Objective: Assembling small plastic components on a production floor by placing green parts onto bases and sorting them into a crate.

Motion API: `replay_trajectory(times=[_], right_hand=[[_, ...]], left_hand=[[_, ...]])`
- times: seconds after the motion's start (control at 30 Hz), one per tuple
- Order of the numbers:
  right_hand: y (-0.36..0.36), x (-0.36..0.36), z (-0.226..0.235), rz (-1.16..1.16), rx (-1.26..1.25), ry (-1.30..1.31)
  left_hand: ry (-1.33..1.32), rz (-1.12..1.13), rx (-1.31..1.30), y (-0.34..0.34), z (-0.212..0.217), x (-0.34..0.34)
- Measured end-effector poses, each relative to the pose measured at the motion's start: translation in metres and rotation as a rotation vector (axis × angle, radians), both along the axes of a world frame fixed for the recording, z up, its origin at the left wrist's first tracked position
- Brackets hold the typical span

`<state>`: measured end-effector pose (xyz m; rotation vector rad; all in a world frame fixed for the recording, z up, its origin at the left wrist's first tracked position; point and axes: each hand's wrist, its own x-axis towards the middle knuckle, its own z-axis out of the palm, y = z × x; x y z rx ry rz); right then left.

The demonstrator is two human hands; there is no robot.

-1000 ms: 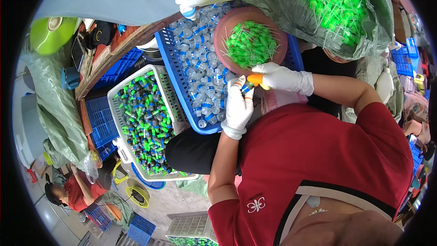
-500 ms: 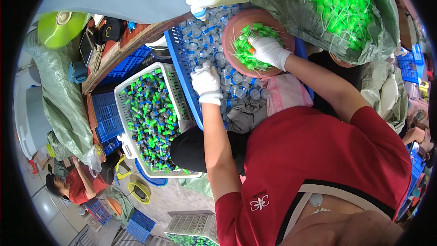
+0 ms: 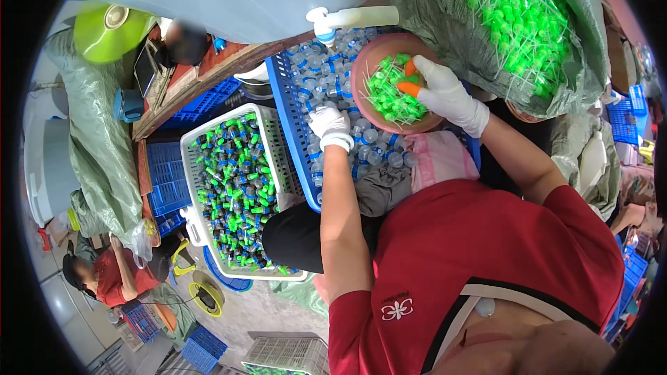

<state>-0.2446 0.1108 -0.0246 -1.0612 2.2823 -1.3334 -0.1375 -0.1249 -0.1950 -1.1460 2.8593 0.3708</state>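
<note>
My left hand point(image 3: 330, 125), in a white glove, rests with curled fingers among small clear bottles point(image 3: 321, 64) with blue bands; what it may grip is hidden. These bottles fill a blue basket point(image 3: 285, 111) in front of me. My right hand point(image 3: 451, 97), also gloved, with orange covers on thumb and forefinger, hovers at the right side of a pink bowl point(image 3: 360, 73). Its thumb and forefinger are spread, with nothing visible between them. Inside the bowl lie green droppers point(image 3: 389, 90) with thin white stems.
A grey-green sack point(image 3: 424, 7) of more green droppers stands at the far right. To the left, a white crate point(image 3: 278, 156) holds dark bottles with green tops. A tap point(image 3: 361, 18) juts over the blue basket. Another person point(image 3: 125, 274) sits at the lower left.
My right hand has lifted from the droppers toward the bowl's right side, its thumb and forefinger spreading. My left hand stays low over the bottles. The whole view has shifted slightly.
</note>
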Motion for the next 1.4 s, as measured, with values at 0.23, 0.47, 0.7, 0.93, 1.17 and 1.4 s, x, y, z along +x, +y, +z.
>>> replay_trajectory(times=[0.23, 0.47, 0.7, 0.93, 1.17, 1.4], right_hand=[[0.001, 0.000, 0.019, -0.110, -0.058, 0.197], [-0.022, -0.009, 0.054, 0.002, -0.313, 0.617], [-0.039, -0.013, 0.075, -0.140, -0.203, 0.731], [-0.034, -0.010, 0.066, -0.153, -0.062, 0.683], [-0.035, -0.010, 0.064, -0.151, -0.052, 0.671], [-0.034, -0.011, 0.065, -0.146, -0.066, 0.674]], left_hand=[[0.746, 0.065, 0.670, 0.014, 0.042, 0.000], [1.157, -0.199, 0.741, 0.025, 0.123, -0.026], [1.191, -0.105, 0.819, 0.032, 0.136, -0.038], [1.238, -0.109, 0.897, 0.035, 0.137, -0.039], [1.262, -0.115, 0.885, 0.034, 0.133, -0.040], [1.218, -0.115, 0.823, 0.033, 0.129, -0.039]])
